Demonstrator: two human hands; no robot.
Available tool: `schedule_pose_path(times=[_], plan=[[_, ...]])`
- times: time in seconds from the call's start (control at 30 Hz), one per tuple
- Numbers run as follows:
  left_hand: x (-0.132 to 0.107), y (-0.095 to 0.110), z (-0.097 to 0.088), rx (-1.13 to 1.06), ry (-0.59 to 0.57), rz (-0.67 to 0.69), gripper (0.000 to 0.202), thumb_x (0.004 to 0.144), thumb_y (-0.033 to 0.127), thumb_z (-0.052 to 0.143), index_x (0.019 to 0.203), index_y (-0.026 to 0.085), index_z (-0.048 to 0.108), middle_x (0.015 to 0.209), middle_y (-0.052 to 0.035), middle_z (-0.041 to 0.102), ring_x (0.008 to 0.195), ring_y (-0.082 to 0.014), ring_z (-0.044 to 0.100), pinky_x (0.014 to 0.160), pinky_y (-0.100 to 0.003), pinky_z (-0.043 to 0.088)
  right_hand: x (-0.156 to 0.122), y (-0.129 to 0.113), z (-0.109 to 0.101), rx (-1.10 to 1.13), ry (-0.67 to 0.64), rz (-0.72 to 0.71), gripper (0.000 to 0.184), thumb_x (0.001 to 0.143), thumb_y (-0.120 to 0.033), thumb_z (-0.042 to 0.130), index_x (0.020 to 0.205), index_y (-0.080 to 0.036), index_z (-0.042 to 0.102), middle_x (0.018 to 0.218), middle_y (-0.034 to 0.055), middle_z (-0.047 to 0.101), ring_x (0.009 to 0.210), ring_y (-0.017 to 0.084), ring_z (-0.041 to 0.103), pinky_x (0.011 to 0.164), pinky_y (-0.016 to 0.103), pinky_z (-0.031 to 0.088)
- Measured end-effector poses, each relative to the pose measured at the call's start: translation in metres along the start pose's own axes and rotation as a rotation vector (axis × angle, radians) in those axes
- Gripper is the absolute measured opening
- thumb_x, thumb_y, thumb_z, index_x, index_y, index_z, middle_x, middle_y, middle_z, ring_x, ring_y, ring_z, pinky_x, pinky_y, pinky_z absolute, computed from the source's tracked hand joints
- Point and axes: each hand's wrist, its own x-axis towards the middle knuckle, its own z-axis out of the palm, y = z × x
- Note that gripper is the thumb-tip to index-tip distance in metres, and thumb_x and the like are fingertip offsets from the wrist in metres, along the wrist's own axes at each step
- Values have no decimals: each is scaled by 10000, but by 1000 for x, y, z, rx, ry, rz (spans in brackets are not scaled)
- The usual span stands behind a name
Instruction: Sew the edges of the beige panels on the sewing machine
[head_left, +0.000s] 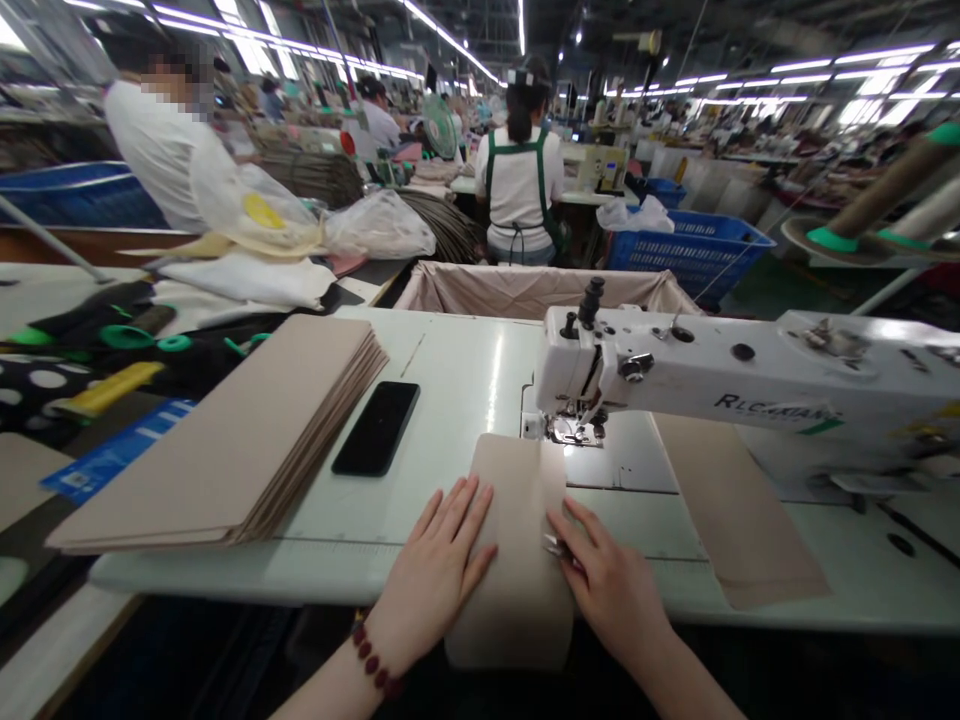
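Observation:
A beige panel with rounded corners (pixel 517 600) lies under the sewing machine's (pixel 675 365) needle area, its near end hanging past the table's front edge. My left hand (pixel 442 560) rests flat on the panel's left edge, fingers stretched out. At the right edge of the panel, my right hand (pixel 607 570) is curled round a small shiny metal tool (pixel 553 545); most of the tool is hidden by the fingers, so its kind is unclear. The presser foot (pixel 576 430) sits just beyond the panel's far right corner.
A stack of beige panels (pixel 217 430) lies at left, beside a black phone (pixel 377 428). Another beige piece (pixel 742 510) lies under the machine arm. Beyond the table are a cloth-lined bin (pixel 540 285), a blue crate (pixel 682 250) and co-workers, one in a green-strapped apron (pixel 521 180).

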Motion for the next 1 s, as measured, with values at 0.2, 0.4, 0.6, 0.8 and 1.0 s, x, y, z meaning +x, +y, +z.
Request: schedule_pose_path(times=[0.2, 0.4, 0.6, 0.8, 1.0], plan=[[0, 1, -1, -38, -34, 1, 608, 970, 353, 437, 1517, 205, 219, 1548, -78, 261, 1423, -275, 243, 1143, -483, 276, 5, -3, -1, 73, -24, -29, 573, 827, -133, 492, 1377, -296, 476, 1444, 43, 462, 947, 234, 669, 789, 365, 572], [8, -3, 1, -48, -71, -19, 565, 981, 325, 418, 1513, 267, 234, 1571, -39, 201, 1445, -293, 153, 1141, -501, 265, 18, 1, -1, 88, -11, -33, 578, 820, -122, 475, 1375, -286, 479, 1443, 28, 465, 959, 222, 668, 804, 351, 567], [16, -1, 0, -40, -87, -44, 567, 982, 353, 418, 1513, 280, 233, 1575, -29, 190, 1444, -296, 154, 1142, -499, 256, 26, 2, 0, -6, -15, -22, 581, 828, -129, 479, 1391, -272, 460, 1460, 28, 445, 947, 209, 668, 760, 331, 566], [44, -13, -8, -65, -183, 47, 628, 948, 483, 456, 1508, 298, 240, 1581, -21, 164, 1448, -303, 128, 1162, -516, 162, 28, 3, 3, -94, -13, -13, 578, 850, -147, 485, 1408, -286, 430, 1486, 0, 404, 915, 173, 673, 708, 299, 558], [68, -23, -7, -131, -229, 169, 648, 946, 517, 437, 1513, 292, 218, 1561, -18, 238, 1443, -274, 172, 1171, -491, 91, 27, 6, 6, -75, -3, -27, 608, 837, -127, 490, 1420, -280, 415, 1492, -22, 390, 991, 184, 652, 745, 305, 560]])
